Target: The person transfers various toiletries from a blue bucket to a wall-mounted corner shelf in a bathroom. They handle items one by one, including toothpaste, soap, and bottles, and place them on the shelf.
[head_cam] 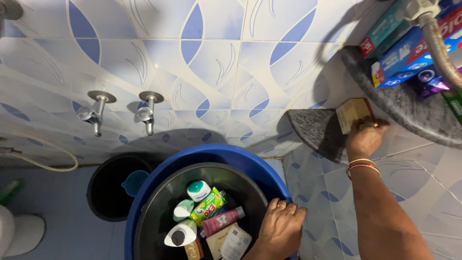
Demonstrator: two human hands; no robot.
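My right hand [365, 136] reaches up to the lower grey stone corner shelf [315, 129] and grips a small yellow box [352, 114] standing on it. My left hand [281, 226] rests on the rim of a black tub [159, 207] that sits on top of a blue barrel [216, 154]. The fingers of that hand curl over the rim. Inside the tub lie several toiletries: white bottles, a green packet [208, 205], a pink tube [222, 220] and flat packets.
An upper stone shelf [409, 108] holds several coloured boxes, with a metal hose [440, 45] hanging before them. Two wall taps [120, 113] stick out of the blue-patterned tiles. A black bucket [113, 185] with a blue mug stands below them.
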